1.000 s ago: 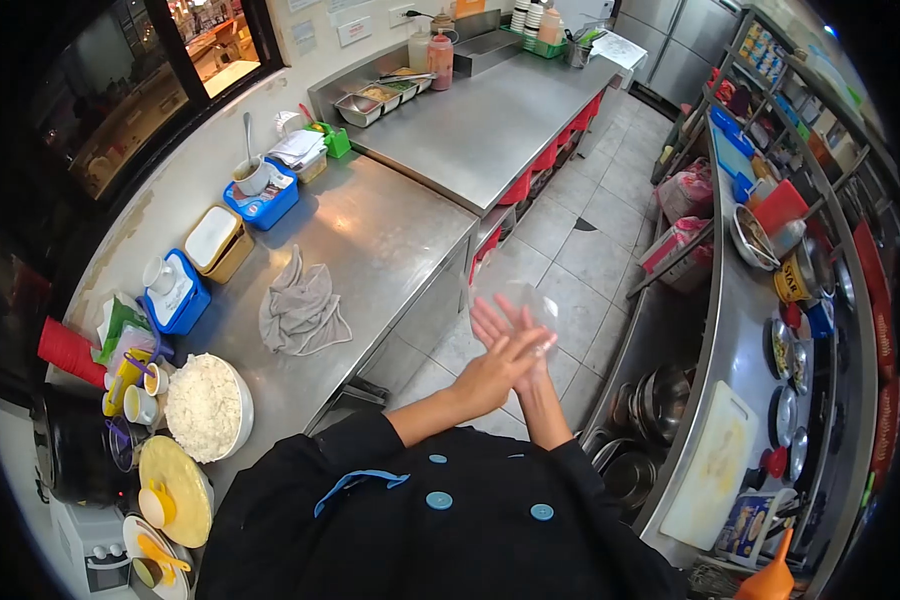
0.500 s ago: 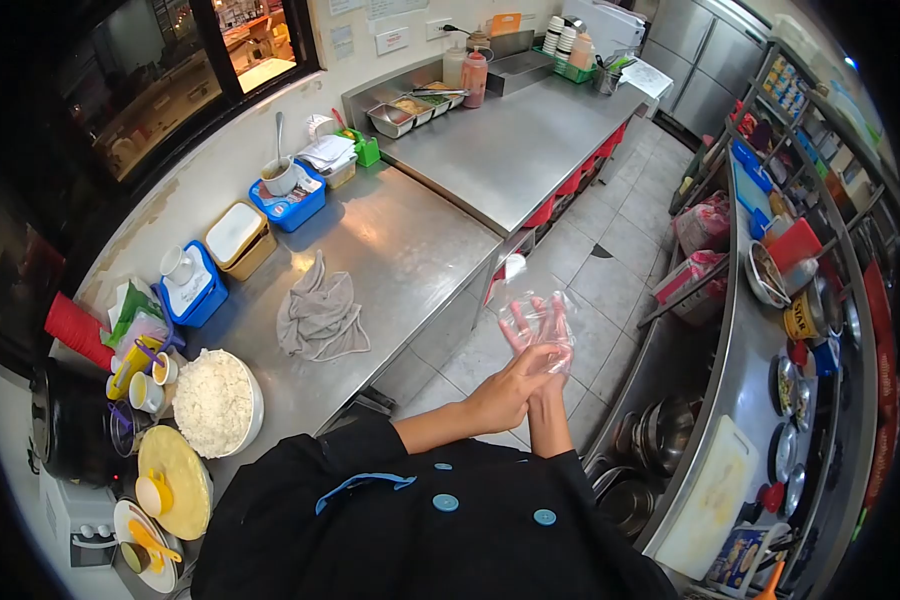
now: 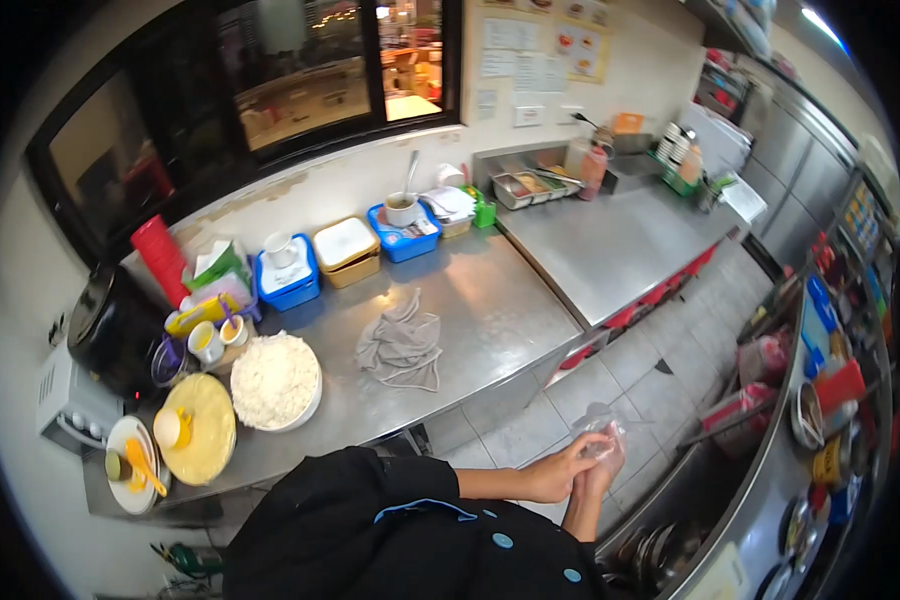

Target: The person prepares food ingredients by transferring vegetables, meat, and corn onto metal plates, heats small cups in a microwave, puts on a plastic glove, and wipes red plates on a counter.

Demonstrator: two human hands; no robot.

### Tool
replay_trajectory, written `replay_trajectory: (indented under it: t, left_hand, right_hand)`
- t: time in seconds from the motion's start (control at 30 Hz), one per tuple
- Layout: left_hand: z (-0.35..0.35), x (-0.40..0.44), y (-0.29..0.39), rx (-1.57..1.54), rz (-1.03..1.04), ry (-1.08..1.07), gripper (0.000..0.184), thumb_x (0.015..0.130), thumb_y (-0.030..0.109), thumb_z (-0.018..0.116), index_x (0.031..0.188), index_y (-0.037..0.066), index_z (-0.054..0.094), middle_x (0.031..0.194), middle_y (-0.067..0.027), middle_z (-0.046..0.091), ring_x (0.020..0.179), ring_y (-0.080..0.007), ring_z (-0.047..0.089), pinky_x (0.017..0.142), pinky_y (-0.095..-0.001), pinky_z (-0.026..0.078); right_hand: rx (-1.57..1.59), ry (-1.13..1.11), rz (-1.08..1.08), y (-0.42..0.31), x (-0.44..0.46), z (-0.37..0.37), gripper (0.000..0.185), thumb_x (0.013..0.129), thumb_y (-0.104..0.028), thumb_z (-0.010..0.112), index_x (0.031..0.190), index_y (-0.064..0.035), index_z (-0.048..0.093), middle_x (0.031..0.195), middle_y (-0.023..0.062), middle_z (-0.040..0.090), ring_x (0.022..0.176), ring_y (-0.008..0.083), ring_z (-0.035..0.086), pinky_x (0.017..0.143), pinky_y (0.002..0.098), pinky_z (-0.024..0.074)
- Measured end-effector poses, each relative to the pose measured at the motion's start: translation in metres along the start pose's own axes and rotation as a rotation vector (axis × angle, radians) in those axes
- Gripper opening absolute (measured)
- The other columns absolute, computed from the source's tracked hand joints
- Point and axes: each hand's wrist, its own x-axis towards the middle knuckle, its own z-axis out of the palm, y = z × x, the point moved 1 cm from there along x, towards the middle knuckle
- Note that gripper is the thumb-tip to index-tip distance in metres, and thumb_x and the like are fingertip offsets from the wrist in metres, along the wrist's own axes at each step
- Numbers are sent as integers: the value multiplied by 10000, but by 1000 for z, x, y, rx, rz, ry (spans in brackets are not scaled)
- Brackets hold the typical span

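Note:
Over the floor in front of my body, both hands are together at a clear plastic glove [image 3: 617, 424]. My left hand [image 3: 558, 474] is closed, its fingers gripping the thin plastic at my right hand. Inside the glove, my right hand [image 3: 604, 468] has its fingers pointing up and away from me, partly covered by the left fingers and blurred by the film. Loose plastic sticks out past the fingertips. On the steel counter to my left lie a crumpled grey cloth [image 3: 402, 342] and a white bowl heaped with cooked rice [image 3: 275, 382].
Blue tubs [image 3: 288, 288], a lidded tan container [image 3: 347, 250] and a black rice cooker [image 3: 115, 320] line the wall. A covered yellow round container [image 3: 198, 430] stands beside the rice. Steel bowls [image 3: 670, 550] and a crowded shelf [image 3: 820, 400] are on my right.
My view has swung left, so the counter items appear farther right. My right fingers, spread before, now look closer together, with my left hand moved up onto the glove around them.

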Motion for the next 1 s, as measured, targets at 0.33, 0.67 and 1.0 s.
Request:
replay_trajectory:
  t: [0.33,0.67,1.0]
  left_hand:
    - [14,-4,7,-49,-100,-185,695,586,-156,477,1259,12,420,1391,-98,241,1138,-349,453,858,-372,453]
    - [36,-1,26,-150,91,-441,821,559,-159,505,1337,36,325,1386,-149,266,1257,-353,321,990,-369,354]
    - [69,5,32,-206,175,-428,548,559,-39,636,1091,-44,501,1333,-193,300,1240,-370,334,1001,-381,336]
  right_hand:
    - [339,-222,118,-1,-9,3,524,879,-349,491,1351,-208,312,1436,-23,277,1276,380,289,931,626,292]
    - [1036,-724,461,-42,5,1,704,813,-597,461,1406,-309,213,1491,79,86,1321,461,81,931,732,185]
    - [712,-1013,170,-58,-25,42,745,829,-577,467,1420,-229,175,1449,152,198,1284,408,255,983,628,270]
